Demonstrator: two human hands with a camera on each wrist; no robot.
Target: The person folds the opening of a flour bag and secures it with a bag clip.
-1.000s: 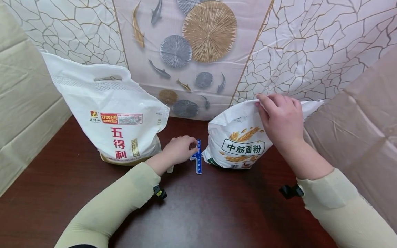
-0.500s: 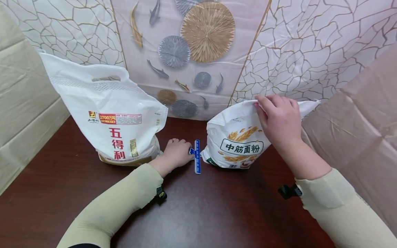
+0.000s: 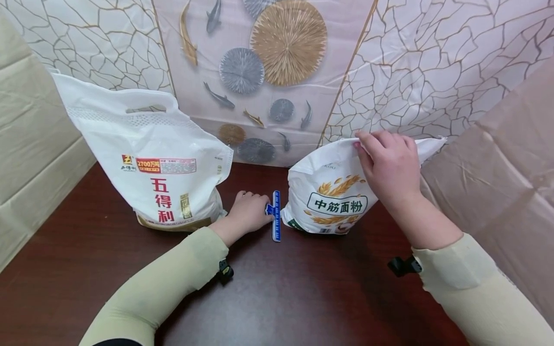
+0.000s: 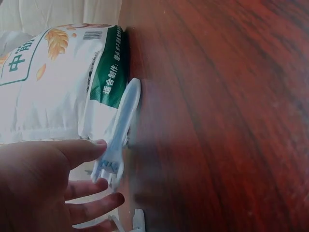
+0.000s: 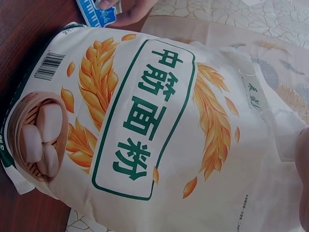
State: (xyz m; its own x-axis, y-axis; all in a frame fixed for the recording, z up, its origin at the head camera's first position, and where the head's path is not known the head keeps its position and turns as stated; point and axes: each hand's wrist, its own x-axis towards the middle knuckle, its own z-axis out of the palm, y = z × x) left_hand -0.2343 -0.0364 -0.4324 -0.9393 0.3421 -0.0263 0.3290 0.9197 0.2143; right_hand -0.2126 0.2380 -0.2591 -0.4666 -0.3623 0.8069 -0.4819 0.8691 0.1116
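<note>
My left hand (image 3: 248,211) pinches the short handle of a blue and white bag clip (image 3: 277,216) between thumb and fingers. In the left wrist view the clip (image 4: 126,108) is seen along its narrow side, its far end beside the bag's green lower corner. To its right stands a white flour bag (image 3: 337,205) with wheat ears and green lettering. My right hand (image 3: 394,168) grips this bag's top edge, thumb in front. The right wrist view shows the bag's printed front (image 5: 145,121) large, while only a sliver of the right hand shows at the edge.
A taller white flour bag (image 3: 160,158) with red lettering and a cut-out handle stands at the left. A small white piece (image 4: 138,221) lies near the left hand's fingers. Patterned cloth (image 3: 242,29) hangs behind the dark wooden table (image 3: 259,298).
My left fingers have closed on the clip's handle, and the clip has shifted slightly away from me. The right hand stays on the bag's top edge.
</note>
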